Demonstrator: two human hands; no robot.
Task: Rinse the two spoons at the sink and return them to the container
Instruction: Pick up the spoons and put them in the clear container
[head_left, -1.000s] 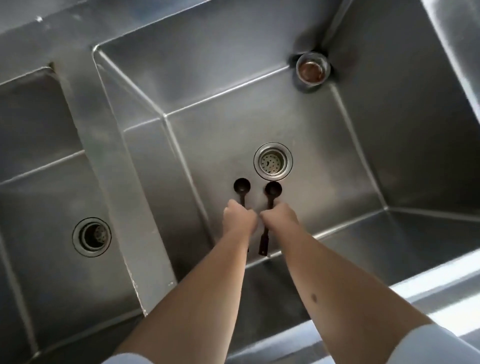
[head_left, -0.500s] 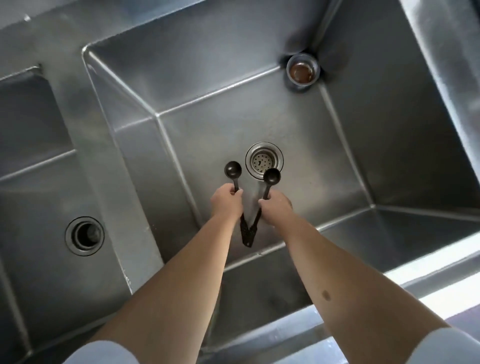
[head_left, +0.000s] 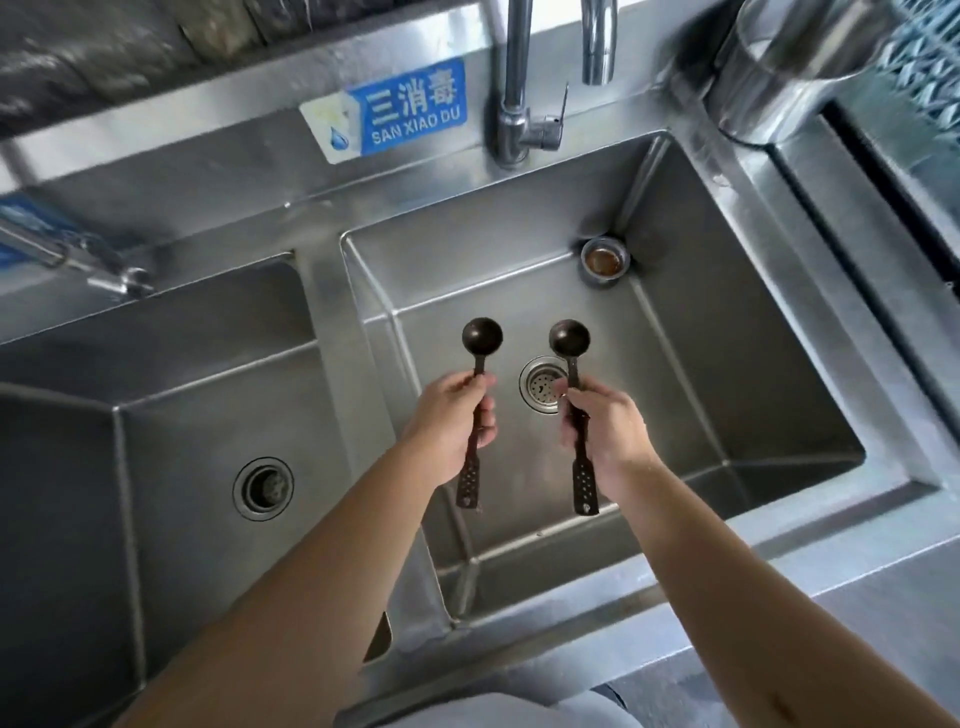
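I hold two black spoons upright over the right basin of the steel sink (head_left: 727, 395). My left hand (head_left: 453, 431) grips the handle of the left spoon (head_left: 482, 338), bowl up. In my right hand (head_left: 605, 434) is the right spoon (head_left: 569, 339), held the same way above the drain strainer (head_left: 540, 385). The two spoons are apart and roughly parallel, with their perforated handle ends hanging below my fists. The tap (head_left: 524, 88) rises at the back edge, and I see no water running. A shiny steel container (head_left: 789, 73) stands on the counter at the back right.
A second basin (head_left: 156, 467) with its own drain (head_left: 263, 488) lies to the left, with another tap lever (head_left: 78, 260) above it. An overflow pipe (head_left: 605, 260) stands in the right basin's back corner. A blue sign (head_left: 395, 114) is on the backsplash. A dark grille runs along the right.
Both hands have lifted the spoons up and spread them apart; the handle ends no longer cross. My view has tilted up, bringing the tap, sign and container into sight.
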